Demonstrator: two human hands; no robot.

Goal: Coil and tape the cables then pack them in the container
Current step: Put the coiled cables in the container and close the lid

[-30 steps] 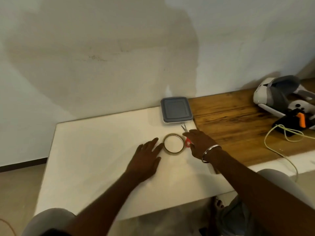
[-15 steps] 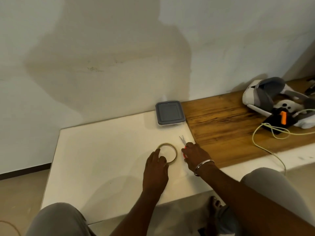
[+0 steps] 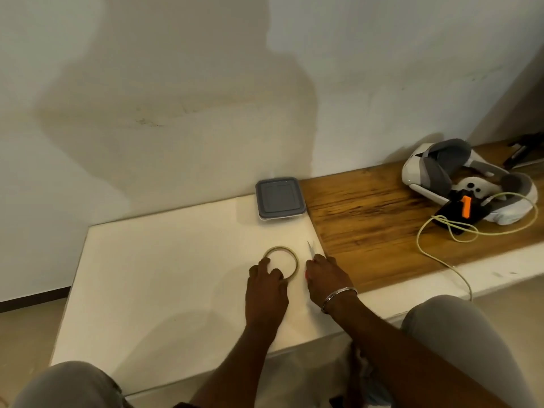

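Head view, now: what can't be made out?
All head view:
- scissors: handles under the right hand; grip unseen.
- container: grey lid on, contents hidden.
- cable: near end passes behind the right knee.
- tape roll: near rim covered by the left hand.
- dark items, top right: cut by frame edge.

One view, from a camera worn on the person's head, facing forward and tilted down. The wide lens takes in much: the wall (image 3: 176, 83) fills the upper half, the table (image 3: 164, 275) the middle. The table is close, within arm's reach. Both forearms enter from the bottom edge. The left hand (image 3: 266, 285), gripping the tape (image 3: 295, 262), and the right hand (image 3: 326, 278), curled over the scissors (image 3: 311, 248), sit just below centre. The knees (image 3: 459, 328) frame the lower corners. The container (image 3: 279, 198) stands farther off against the wall, and a headset (image 3: 441, 169) lies far right.
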